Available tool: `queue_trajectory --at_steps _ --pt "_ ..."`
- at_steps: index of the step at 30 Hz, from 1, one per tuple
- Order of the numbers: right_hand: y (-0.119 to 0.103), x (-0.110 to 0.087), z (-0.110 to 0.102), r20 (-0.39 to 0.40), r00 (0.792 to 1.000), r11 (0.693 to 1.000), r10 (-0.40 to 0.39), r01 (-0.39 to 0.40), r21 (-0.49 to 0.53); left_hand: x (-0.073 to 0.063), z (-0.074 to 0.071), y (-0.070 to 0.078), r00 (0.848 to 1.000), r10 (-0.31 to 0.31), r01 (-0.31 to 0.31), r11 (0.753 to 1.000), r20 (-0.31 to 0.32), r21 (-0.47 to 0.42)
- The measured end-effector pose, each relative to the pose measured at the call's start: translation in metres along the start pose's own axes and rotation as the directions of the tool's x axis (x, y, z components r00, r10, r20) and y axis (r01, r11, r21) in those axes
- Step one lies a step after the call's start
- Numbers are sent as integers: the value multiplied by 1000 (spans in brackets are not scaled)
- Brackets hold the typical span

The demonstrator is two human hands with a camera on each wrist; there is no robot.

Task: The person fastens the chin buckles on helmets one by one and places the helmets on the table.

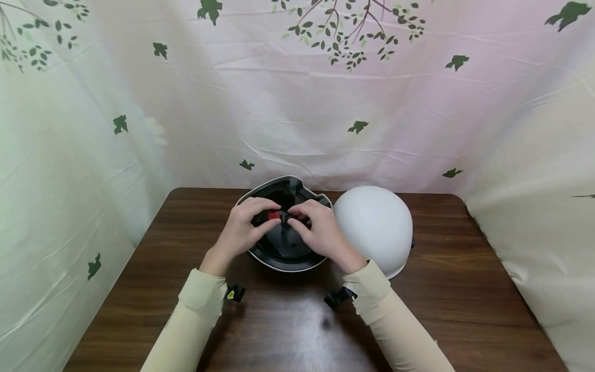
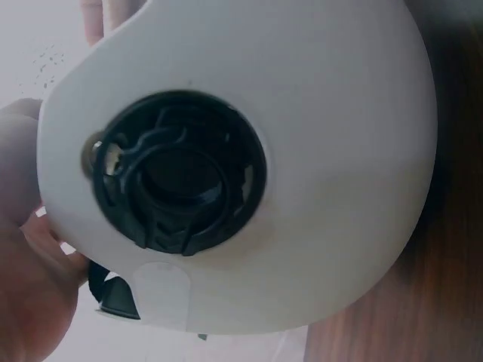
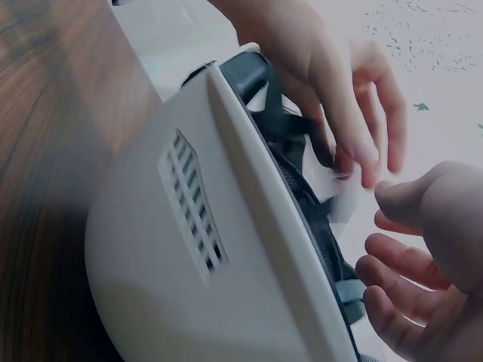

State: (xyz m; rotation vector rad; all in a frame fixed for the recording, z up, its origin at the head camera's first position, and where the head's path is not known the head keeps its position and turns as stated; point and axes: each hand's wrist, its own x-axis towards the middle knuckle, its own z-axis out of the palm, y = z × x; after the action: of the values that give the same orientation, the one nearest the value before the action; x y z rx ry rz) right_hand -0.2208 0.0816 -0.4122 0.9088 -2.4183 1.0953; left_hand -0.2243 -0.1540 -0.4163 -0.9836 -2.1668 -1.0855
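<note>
Just left of the middle of the wooden table (image 1: 153,289), an upturned white helmet (image 1: 289,266) is reached over by the left hand (image 1: 238,227), in whose grip the red part of a buckle (image 1: 274,215) is pinched between thumb and fingers. The buckle is held over the helmet's black interior. At its right side, the black end seems to be pinched by the right hand (image 1: 322,228), though in the right wrist view that contact is too blurred to be confirmed. Farther right, a second white helmet (image 1: 373,227) is set dome up, just beside the first.

For the buckle to be handled well, both ends should be kept level and in line, the black strap (image 3: 283,124) should be checked for twists, and pressure is best applied evenly, with the skin kept clear of the join.

Two helmets, two hands, one buckle and two black wrist devices (image 1: 341,298) are counted; one round black dial (image 2: 181,173) and one slatted vent (image 3: 195,204) are also seen.
</note>
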Motion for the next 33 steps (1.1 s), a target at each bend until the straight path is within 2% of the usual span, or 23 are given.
queue_trajectory --at_steps 8,13,17,25,33 --pt "9 -6 -16 -103 993 998 50 -46 38 -14 -10 0 997 -47 46 999 -67 -17" --pt "15 -12 -22 -151 984 995 96 -98 -5 -29 -17 -3 989 -75 77 997 -129 13" --pt "17 -18 -24 -180 978 993 106 -114 -37 -40 -20 -6 985 -102 105 994 -136 19" --pt "20 -25 -27 -138 979 986 150 -159 -56 -54 -23 -11 975 -179 183 983 -128 19" --pt "22 -29 -29 -102 980 984 173 -177 -32 -67 -25 -15 972 -198 201 979 -128 11"
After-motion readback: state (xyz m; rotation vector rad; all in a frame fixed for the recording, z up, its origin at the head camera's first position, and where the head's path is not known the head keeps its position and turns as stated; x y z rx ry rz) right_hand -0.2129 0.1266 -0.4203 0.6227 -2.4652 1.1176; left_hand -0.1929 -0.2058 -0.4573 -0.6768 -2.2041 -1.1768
